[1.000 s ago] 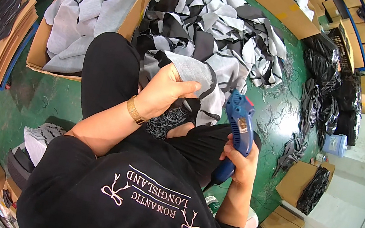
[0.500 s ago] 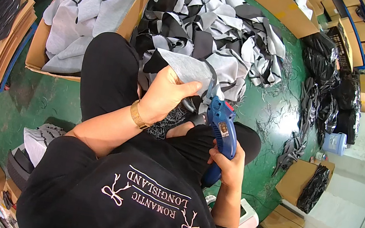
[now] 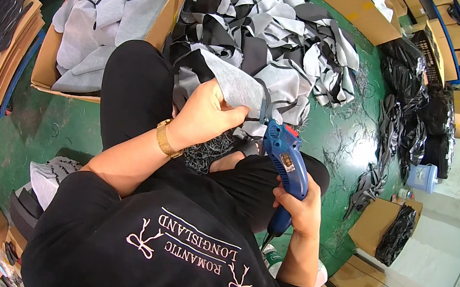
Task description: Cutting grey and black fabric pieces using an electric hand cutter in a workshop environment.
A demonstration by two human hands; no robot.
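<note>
A grey fabric piece (image 3: 238, 86) with a black edge strip is pinched between the thumb and fingers of my left hand (image 3: 207, 115), above my crossed legs. My right hand (image 3: 305, 205) is wrapped round the grip of a blue handheld electric fabric cutter (image 3: 285, 153) with a red part near its head. The cutter's head is at the fabric's right edge, by the dark strip; whether the blade touches it I cannot tell. A cord leaves the cutter's lower end. Dark thin trimmings (image 3: 204, 154) lie below the fabric, between my legs.
Ahead lies a big heap of grey and black fabric pieces (image 3: 266, 34) on the green floor (image 3: 341, 132). A cardboard box (image 3: 174, 6) of similar pieces stands at my left. Black plastic bags (image 3: 404, 63) and loose trimmings are on the right.
My right hand and the cutter have shifted right and slightly down, the cutter's lower end swinging right. My left hand has moved slightly left with the fabric.
</note>
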